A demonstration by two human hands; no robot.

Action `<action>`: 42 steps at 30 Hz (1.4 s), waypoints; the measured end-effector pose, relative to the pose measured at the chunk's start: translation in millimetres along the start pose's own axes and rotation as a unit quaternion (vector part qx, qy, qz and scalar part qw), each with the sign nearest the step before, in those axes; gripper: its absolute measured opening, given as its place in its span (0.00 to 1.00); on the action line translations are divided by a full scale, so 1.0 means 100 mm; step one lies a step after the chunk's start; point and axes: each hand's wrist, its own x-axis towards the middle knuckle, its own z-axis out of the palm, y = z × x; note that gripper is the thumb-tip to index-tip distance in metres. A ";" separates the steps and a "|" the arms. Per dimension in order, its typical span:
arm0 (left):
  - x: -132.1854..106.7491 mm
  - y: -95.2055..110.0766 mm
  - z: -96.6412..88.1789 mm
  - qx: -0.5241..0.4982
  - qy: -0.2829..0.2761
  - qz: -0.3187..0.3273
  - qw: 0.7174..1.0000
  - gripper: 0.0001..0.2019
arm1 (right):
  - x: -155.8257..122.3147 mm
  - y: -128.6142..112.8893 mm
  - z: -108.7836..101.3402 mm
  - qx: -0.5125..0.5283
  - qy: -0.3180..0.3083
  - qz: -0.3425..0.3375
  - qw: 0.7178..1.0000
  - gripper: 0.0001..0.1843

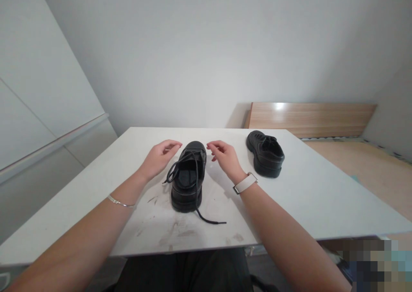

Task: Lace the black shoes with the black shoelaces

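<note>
A black lace-up shoe stands upright on the white table in front of me, its heel toward me and its toe pointing away. Its black shoelace is untied: one end trails over the heel onto the tabletop, while a loop hangs over the left side. My left hand hovers left of the toe, fingers bent loosely and holding nothing. On the other side, my right hand is near the toe with its thumb and fingers apart, also holding nothing. A second black shoe sits farther right, laces on its top.
The white table has brownish smudges near its front edge. Behind it rises a pale wall, with white panels at the left. A wooden headboard and a bed base stand to the right.
</note>
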 end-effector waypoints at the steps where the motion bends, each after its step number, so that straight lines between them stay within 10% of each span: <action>1: 0.00 -0.03 0.03 0.017 -0.021 -0.011 1.000 0.25 | 0.02 0.08 0.03 -0.022 -0.009 0.001 1.000 0.16; 8: 0.02 -0.16 0.07 0.036 -0.038 -0.015 0.998 0.21 | 0.04 0.29 0.12 -0.071 -0.012 -0.026 0.997 0.10; 23: 0.07 0.10 0.03 0.042 0.039 0.108 0.992 0.11 | -0.02 -0.19 0.03 -0.116 0.001 -0.166 0.979 0.08; 32: 0.14 -0.06 -0.29 0.309 -0.148 0.096 0.935 0.15 | 0.03 -0.20 -0.30 -0.330 -0.149 -0.021 0.932 0.09; 38: 0.18 -0.14 -0.41 0.376 -0.042 0.140 0.915 0.07 | 0.09 -0.13 -0.33 -0.284 0.087 -0.124 0.947 0.04; 42: 0.17 -0.07 -0.61 0.245 0.100 0.036 0.964 0.06 | 0.16 -0.11 -0.47 -0.165 0.288 -0.130 0.934 0.07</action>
